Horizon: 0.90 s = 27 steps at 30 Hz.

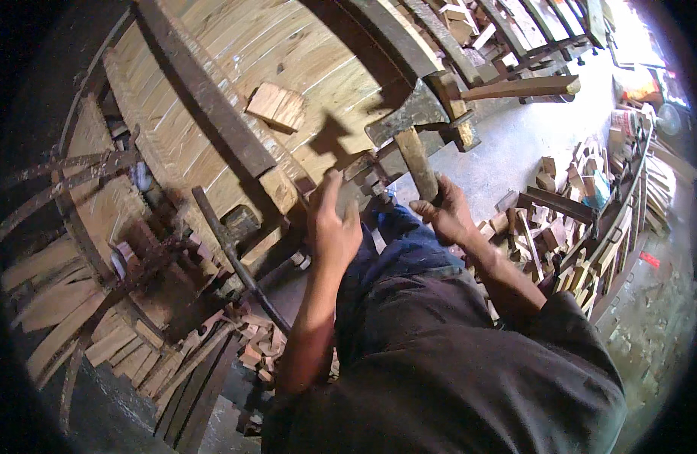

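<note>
a right hand grips a hatchet-like tool beside a clamped wooden panel, while the left hand is raised nearby.
the right hand [452,214], right of centre, is closed around the lower end of the pale wooden handle of a hatchet-like tool with a flat dark metal head [416,160]; the tool lies just above and right of centre, its head toward the top of the frame. the left hand [335,227], near the centre, has its fingers extended and thumb apart; whether it touches the metal parts beside it i cannot tell. a broad light-brown panel of joined wooden strips [326,57] fills the upper left and top, crossed by a long dark metal bar [207,91], with a small pale wooden block [278,107] on it. a heap of short wooden offcuts [549,234] lies at the right.
</note>
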{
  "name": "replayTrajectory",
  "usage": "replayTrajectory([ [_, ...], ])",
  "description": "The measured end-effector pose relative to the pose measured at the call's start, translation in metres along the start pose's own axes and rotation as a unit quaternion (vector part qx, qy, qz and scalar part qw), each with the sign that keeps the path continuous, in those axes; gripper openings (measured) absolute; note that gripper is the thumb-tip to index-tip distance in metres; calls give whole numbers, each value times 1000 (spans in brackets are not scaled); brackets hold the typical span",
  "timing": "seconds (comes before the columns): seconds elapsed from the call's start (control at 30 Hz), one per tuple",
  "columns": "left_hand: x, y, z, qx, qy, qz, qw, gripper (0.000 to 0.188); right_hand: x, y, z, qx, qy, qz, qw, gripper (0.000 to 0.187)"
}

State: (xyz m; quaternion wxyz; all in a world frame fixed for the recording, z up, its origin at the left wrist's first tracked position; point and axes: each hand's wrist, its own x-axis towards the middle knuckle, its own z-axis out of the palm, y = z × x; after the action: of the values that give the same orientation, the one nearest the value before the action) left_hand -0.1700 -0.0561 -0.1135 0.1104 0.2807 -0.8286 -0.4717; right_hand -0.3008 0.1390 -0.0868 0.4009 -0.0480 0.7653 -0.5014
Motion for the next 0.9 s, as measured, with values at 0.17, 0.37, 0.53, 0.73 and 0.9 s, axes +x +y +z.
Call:
replayTrajectory([
  [0.17,47,0,29,89,-96,-110,985,64,-4,35,20,-58,33,101,993,41],
  [0.37,58,1,22,184,-146,-105,966,62,-4,19,18,-77,42,17,996,37],
  [0.53,68,15,13,225,-195,-80,951,54,-3,41,28,-106,27,31,993,38],
  [0.73,79,6,2,204,-232,-41,950,48,-1,24,23,-139,73,17,987,39],
  [0.9,76,-8,2,183,-199,-71,960,52,8,31,15,-244,32,-2,969,39],
])
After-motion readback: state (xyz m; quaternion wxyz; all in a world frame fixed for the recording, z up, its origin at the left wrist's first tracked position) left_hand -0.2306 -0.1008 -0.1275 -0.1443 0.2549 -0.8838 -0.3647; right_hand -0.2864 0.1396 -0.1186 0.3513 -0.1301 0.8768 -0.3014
